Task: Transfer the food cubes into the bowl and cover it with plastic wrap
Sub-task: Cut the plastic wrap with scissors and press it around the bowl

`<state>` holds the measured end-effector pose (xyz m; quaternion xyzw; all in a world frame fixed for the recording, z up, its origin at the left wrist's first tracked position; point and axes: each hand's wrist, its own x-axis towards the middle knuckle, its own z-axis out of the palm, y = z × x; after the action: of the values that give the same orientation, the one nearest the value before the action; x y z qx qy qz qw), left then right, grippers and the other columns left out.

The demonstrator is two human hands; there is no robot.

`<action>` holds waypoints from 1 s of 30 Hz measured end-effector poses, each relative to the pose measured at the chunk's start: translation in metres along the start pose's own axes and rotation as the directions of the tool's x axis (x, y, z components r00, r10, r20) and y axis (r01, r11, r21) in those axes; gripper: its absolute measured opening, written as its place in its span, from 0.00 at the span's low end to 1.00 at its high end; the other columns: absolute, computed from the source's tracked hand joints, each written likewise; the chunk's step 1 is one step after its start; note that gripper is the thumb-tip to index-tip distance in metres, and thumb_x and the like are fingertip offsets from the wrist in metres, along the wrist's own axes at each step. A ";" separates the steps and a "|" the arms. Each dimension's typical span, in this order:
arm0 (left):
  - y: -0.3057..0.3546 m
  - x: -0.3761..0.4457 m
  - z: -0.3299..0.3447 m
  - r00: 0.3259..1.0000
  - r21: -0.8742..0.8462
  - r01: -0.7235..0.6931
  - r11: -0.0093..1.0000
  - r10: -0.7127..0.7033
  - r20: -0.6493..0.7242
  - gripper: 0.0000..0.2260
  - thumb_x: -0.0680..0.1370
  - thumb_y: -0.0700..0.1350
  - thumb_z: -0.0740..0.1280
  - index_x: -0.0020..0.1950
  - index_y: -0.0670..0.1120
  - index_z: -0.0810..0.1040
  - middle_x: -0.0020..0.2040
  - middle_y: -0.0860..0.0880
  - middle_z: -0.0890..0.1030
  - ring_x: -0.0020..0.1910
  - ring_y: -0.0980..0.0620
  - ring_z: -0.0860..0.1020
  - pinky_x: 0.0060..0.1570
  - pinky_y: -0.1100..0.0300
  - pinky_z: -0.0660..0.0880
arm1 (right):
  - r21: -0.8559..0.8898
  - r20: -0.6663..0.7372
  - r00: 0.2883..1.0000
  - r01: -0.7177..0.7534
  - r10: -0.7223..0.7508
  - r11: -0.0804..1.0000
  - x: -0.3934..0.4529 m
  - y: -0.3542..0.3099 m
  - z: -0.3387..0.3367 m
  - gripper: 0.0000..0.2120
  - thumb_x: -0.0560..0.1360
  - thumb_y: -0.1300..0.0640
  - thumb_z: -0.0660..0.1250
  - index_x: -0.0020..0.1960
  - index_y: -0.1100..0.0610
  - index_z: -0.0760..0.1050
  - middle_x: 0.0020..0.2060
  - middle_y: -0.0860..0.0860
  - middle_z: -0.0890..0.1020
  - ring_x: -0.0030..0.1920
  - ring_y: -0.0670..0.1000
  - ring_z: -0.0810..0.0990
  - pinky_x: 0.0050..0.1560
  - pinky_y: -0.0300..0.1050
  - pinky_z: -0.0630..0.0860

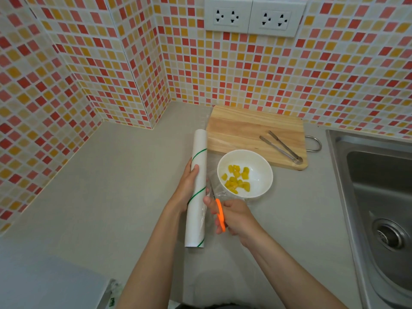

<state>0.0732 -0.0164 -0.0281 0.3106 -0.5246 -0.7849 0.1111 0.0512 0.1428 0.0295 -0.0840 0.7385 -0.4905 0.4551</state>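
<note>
Behind, mosaic tiles [289, 70] meet the grey counter [111, 186].

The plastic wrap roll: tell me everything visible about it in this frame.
The plastic wrap roll is a long white tube with thin green lines spiralling round it. It lies on the grey counter, pointing away from the person, just left of the white bowl. The left hand grips its middle from the left. Clear film is pulled off its right side, where the right hand works orange-handled scissors against it.
</note>
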 end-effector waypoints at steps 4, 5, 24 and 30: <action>0.001 -0.001 0.002 0.999 0.030 -0.030 0.999 0.030 -0.022 0.20 0.81 0.51 0.55 0.73 0.51 0.61 0.54 0.43 0.76 0.45 0.47 0.77 0.51 0.49 0.75 | -0.003 0.017 0.999 -0.030 0.030 1.000 0.001 -0.009 0.002 0.26 0.60 0.31 0.69 0.36 0.55 0.74 0.26 0.51 0.77 0.23 0.48 0.78 0.19 0.34 0.59; 0.000 -0.001 0.003 0.999 0.024 -0.019 1.000 0.020 -0.029 0.20 0.81 0.51 0.55 0.73 0.51 0.62 0.57 0.44 0.74 0.49 0.46 0.76 0.56 0.47 0.73 | 0.012 0.009 1.000 -0.030 0.030 0.999 0.002 -0.011 0.002 0.25 0.60 0.32 0.69 0.34 0.54 0.74 0.25 0.50 0.77 0.23 0.48 0.77 0.18 0.34 0.59; -0.004 -0.021 0.023 0.997 -0.162 0.067 0.985 -0.060 0.045 0.21 0.81 0.54 0.53 0.73 0.51 0.60 0.50 0.38 0.73 0.33 0.42 0.73 0.35 0.53 0.73 | 0.117 -0.040 0.999 0.017 -0.012 0.993 0.015 -0.027 -0.008 0.20 0.66 0.41 0.72 0.31 0.58 0.73 0.22 0.52 0.74 0.17 0.46 0.74 0.15 0.30 0.59; -0.004 -0.025 0.025 0.998 -0.175 0.045 0.984 -0.035 0.058 0.15 0.81 0.53 0.54 0.65 0.50 0.68 0.31 0.45 0.77 0.24 0.49 0.76 0.25 0.59 0.74 | 0.010 -0.078 0.995 -0.067 0.068 0.998 0.023 -0.042 -0.011 0.26 0.60 0.33 0.71 0.33 0.57 0.75 0.19 0.50 0.76 0.19 0.48 0.76 0.16 0.30 0.57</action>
<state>0.0780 0.0167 -0.0160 0.2884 -0.4497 -0.8384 0.1077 0.0160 0.1154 0.0506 -0.0381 0.7565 -0.4804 0.4422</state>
